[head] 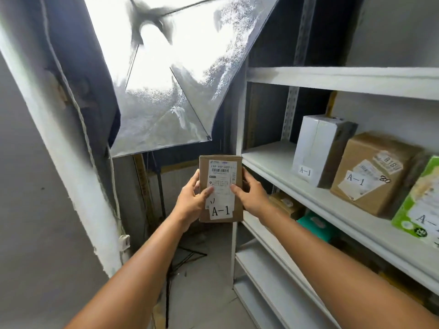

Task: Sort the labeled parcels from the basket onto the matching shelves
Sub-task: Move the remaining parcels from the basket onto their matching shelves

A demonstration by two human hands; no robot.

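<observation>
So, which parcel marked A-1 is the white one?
The tall box at the left end of the row on the shelf. Beside it stand a brown carton and a green pack; the held parcel is brown too.

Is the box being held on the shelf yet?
Not yet: the left hand and right hand hold the brown box in the air, beside the shelf.
</observation>
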